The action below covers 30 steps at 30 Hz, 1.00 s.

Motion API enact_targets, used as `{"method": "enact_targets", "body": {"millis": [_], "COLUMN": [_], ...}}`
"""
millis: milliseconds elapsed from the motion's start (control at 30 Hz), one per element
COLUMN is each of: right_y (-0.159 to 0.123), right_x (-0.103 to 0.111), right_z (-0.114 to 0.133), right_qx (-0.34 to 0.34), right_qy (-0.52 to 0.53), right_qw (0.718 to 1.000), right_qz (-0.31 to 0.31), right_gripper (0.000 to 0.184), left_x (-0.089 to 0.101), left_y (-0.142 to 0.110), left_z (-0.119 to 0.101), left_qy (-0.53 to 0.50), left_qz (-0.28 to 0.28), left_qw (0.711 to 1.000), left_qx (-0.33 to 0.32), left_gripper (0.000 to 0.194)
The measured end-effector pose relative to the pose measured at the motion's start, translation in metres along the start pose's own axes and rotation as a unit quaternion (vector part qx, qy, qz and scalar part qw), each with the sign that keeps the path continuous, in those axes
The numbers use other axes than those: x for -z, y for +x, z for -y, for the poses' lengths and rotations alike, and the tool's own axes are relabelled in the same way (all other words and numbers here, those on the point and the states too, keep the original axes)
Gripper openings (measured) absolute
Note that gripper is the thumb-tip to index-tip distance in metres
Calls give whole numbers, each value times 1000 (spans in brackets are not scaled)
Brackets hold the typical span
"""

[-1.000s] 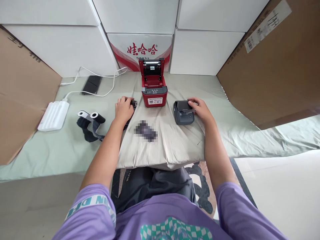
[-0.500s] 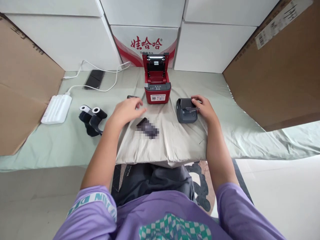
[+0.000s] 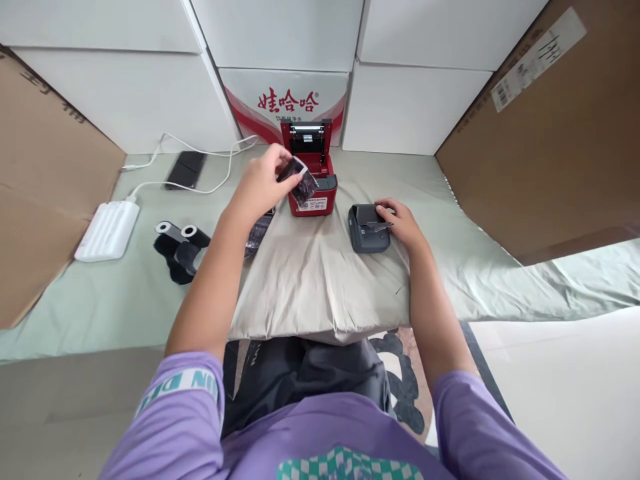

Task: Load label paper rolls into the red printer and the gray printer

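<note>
My left hand [image 3: 267,179] is closed on a dark printed paper roll [image 3: 306,191] with a white edge. It holds the roll up in front of the red printer [image 3: 311,207], whose lid stands raised at the back. My right hand [image 3: 403,222] grips the right side of a small dark grey printer [image 3: 369,241], fingers on its top edge. A thin, shiny strip [image 3: 379,227] sticks out near those fingers. Another dark printed strip [image 3: 257,233] lies on the cloth, partly behind my left forearm.
Two paper rolls [image 3: 196,236] with dark strips lie left of my forearm. Farther left are a white power bank [image 3: 107,231] with a white cable [image 3: 200,191] and a black phone [image 3: 186,169]. White boxes [image 3: 400,107] line the back; brown cartons [image 3: 560,153] stand at both sides.
My left hand left the strip at the left, picked up the dark paper roll from the cloth's middle and raised it to the red printer. My right hand stays on the grey printer.
</note>
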State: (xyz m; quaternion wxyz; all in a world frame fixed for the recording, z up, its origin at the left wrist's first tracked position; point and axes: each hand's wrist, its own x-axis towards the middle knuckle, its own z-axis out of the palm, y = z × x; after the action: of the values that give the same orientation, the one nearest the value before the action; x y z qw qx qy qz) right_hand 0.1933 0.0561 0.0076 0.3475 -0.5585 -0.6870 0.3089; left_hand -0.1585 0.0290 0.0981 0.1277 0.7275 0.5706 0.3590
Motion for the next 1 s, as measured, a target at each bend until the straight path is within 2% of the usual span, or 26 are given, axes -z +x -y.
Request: {"method": "enact_targets", "body": {"millis": [133, 200, 267, 367, 433, 600, 633, 700, 833, 1000], "right_y": [1, 1, 2, 2, 3, 3, 3, 3, 2, 2], "right_x": [0, 0, 0, -1, -1, -3, -4, -4, -5, -5], "right_z": [-2, -2, -2, -1, 0, 1, 1, 0, 0, 0], "right_qx": [9, 2, -2, -6, -4, -4, -3, -1, 1, 7], "right_qy": [-5, 2, 8, 9, 6, -3, -2, 1, 4, 7], "right_qw": [1000, 1000, 1000, 1000, 1000, 1000, 1000, 1000, 1000, 1000], "right_qz": [1, 4, 6, 9, 9, 5, 2, -4, -8, -4], "right_gripper": [43, 43, 44, 46, 45, 42, 42, 41, 42, 42], "left_x": [-26, -43, -57, -70, -69, -49, -46, -43, -45, -41], "left_y": [68, 89, 100, 100, 93, 75, 74, 75, 77, 70], "left_z": [12, 21, 31, 42, 43, 26, 23, 18, 16, 8], "left_qy": [21, 41, 54, 54, 49, 67, 73, 90, 149, 165], "left_qz": [50, 102, 140, 127, 94, -71, -87, -80, -21, -30], "left_qw": [998, 994, 988, 989, 994, 995, 993, 993, 989, 986], "left_qx": [-9, 7, 28, 45, 37, -21, -20, -10, -7, -10], "left_gripper": [26, 18, 16, 20, 27, 52, 56, 64, 72, 59]}}
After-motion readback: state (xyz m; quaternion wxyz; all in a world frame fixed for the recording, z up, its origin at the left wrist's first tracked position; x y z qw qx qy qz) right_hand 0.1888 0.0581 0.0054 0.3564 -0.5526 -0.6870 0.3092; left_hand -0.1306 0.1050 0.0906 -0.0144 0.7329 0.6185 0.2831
